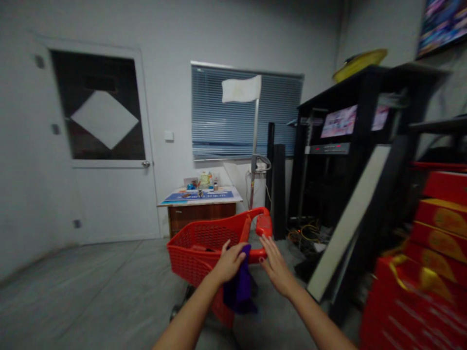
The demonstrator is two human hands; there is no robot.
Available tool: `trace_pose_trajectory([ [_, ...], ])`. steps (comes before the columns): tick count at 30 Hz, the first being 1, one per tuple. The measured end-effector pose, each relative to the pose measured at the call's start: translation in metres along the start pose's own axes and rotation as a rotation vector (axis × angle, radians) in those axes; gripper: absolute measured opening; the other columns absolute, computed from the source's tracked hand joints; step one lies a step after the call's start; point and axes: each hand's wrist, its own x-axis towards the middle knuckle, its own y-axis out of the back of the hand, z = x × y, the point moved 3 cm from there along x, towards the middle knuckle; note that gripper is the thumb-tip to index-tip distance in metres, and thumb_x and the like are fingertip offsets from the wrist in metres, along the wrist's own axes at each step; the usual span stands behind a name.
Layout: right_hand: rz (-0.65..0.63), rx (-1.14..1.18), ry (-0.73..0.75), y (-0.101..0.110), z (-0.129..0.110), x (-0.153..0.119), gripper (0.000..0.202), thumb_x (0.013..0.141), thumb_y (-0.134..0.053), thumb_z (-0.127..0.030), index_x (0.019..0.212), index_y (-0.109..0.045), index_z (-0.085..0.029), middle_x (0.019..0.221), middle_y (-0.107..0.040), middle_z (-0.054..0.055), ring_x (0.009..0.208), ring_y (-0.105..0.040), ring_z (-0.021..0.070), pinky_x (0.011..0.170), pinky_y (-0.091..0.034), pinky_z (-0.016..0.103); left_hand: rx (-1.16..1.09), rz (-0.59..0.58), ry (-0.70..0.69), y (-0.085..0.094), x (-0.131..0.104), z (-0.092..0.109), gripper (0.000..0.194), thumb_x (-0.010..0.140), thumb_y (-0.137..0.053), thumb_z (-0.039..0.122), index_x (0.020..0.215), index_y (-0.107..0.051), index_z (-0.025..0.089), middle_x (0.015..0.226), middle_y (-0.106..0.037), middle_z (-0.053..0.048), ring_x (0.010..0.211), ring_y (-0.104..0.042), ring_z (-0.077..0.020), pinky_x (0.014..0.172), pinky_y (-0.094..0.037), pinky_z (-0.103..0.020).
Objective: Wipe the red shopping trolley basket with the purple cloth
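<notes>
A red plastic shopping cart (189,261) stands in front of me, its handle end toward the right. My left hand (231,262) is closed on a purple cloth (241,291) at the near side of the cart's rim, and the cloth hangs down outside the basket. Close to the red handle, my right hand (275,265) has its fingers stretched out and nothing in them. Whether those fingertips touch the handle I cannot tell. Part of the cart's frame and wheels is hidden behind my left arm and the cloth.
Behind the cart is a small table (238,198) with little items on it. A white door (116,204) is at the left. On the right are a black rack (355,160), a leaning pale board (350,223), loose cables (308,232) and stacked red boxes (438,218).
</notes>
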Motion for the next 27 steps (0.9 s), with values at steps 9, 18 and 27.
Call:
trace_pose_trajectory([
  [9, 0.021, 0.036, 0.011, -0.011, 0.004, 0.008, 0.062, 0.096, -0.03, -0.055, 0.15, -0.021, -0.026, 0.155, -0.026, 0.006, 0.144, -0.015, 0.0249, 0.114, -0.026, 0.049, 0.007, 0.022, -0.017, -0.003, 0.012, 0.009, 0.039, 0.099, -0.031, 0.032, 0.135, -0.045, 0.032, 0.136, -0.057, 0.0, 0.126, -0.049, -0.0156, 0.118, -0.01, -0.045],
  [18, 0.1, 0.038, 0.016, -0.038, -0.016, 0.015, 0.066, 0.096, -0.03, -0.056, 0.151, -0.015, -0.022, 0.157, -0.021, 0.007, 0.145, -0.01, 0.0248, 0.115, -0.022, 0.05, 0.028, 0.097, 0.039, 0.0, -0.001, -0.008, 0.04, 0.098, -0.033, 0.03, 0.136, -0.043, 0.029, 0.141, -0.052, -0.002, 0.133, -0.041, -0.0163, 0.117, -0.015, -0.046],
  [27, -0.045, 0.006, -0.034, -0.045, -0.005, 0.037, 0.061, 0.098, -0.023, -0.054, 0.15, -0.022, -0.022, 0.155, -0.027, 0.005, 0.144, -0.017, 0.0207, 0.116, -0.024, 0.045, 0.007, 0.124, 0.095, 0.02, -0.009, -0.026, 0.037, 0.099, -0.031, 0.03, 0.133, -0.046, 0.03, 0.139, -0.054, -0.001, 0.132, -0.042, -0.0154, 0.117, -0.011, -0.05],
])
